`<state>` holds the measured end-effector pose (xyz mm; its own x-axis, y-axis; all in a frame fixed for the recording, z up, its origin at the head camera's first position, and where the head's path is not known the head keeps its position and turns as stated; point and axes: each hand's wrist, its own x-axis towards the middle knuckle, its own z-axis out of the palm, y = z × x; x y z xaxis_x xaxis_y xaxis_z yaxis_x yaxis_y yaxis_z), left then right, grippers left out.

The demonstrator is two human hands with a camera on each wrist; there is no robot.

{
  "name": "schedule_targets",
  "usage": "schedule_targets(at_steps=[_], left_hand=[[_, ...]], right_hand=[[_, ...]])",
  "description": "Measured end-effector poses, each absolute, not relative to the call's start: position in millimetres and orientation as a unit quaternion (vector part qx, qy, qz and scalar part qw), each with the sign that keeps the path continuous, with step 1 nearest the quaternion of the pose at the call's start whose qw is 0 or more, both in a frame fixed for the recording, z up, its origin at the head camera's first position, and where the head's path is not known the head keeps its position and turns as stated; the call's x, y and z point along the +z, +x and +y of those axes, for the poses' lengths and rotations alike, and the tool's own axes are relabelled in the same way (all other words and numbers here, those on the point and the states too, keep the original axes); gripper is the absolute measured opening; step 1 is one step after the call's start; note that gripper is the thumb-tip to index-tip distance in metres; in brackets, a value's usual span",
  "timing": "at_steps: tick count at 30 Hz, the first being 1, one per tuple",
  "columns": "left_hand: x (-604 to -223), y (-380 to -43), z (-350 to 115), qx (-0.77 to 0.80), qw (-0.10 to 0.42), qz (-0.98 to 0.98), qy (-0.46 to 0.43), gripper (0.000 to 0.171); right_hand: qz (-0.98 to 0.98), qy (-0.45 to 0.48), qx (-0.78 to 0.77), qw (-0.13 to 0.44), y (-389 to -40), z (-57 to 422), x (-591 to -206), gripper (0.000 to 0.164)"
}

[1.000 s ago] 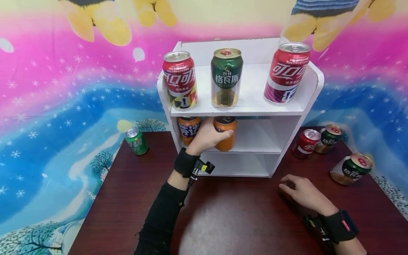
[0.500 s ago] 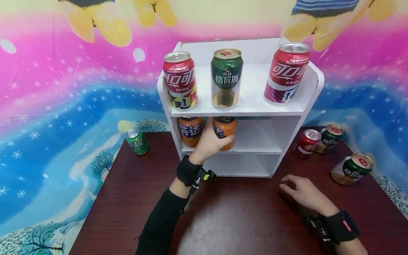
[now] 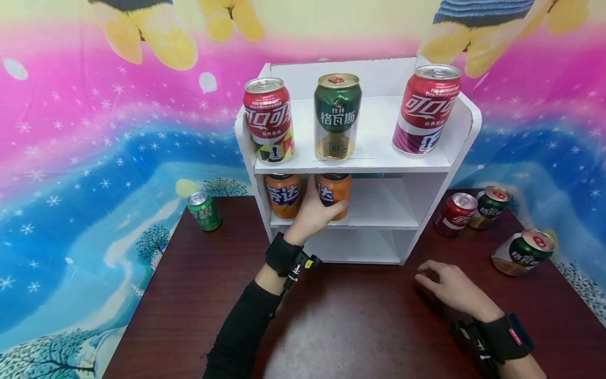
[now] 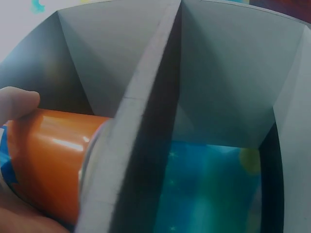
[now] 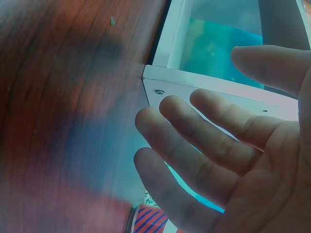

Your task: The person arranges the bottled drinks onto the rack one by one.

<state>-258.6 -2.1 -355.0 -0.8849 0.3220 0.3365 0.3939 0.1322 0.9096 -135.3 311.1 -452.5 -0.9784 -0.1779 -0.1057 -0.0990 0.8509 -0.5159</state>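
Note:
On the middle shelf of the white rack [image 3: 379, 169], an orange soda can [image 3: 334, 193] stands upright, and my left hand [image 3: 310, 215] grips it with the thumb across its front. The left wrist view shows the thumb on the orange soda can [image 4: 58, 155] and the can's end at the shelf board [image 4: 131, 131]. To the left of that hand is a second orange soda can [image 3: 283, 196], its blue-and-white lettering facing out. My right hand [image 3: 452, 287] is over the table at the right, holding nothing; the right wrist view shows its fingers [image 5: 194, 155] loosely bent.
The top shelf bears a red cola can [image 3: 269, 118], a green-and-gold can [image 3: 337, 116] and another red cola can [image 3: 427, 108]. A small green can [image 3: 203, 210] stands left of the rack. On the right are a red can [image 3: 455, 214] and green-topped cans [image 3: 522, 251].
My left hand has shifted slightly right, uncovering more of the left orange can. The gripped can has turned so that part of its lettering shows. The right hand stays put.

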Motion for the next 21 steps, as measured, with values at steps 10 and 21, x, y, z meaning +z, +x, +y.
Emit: schedule_targets(at_steps=[10,21], left_hand=[[-365.8,-257.7,-3.3,-0.602,0.016,-0.768,-0.219,0.089],[-368.7,-255.1,-3.5,-0.581,0.022,-0.784,-0.219,0.086]], right_hand=[[0.958,-0.073,-0.267,0.082,-136.0,311.8,-455.7,0.034],[0.959,-0.074,-0.261,0.077,-135.9,310.2,-455.3,0.032]])
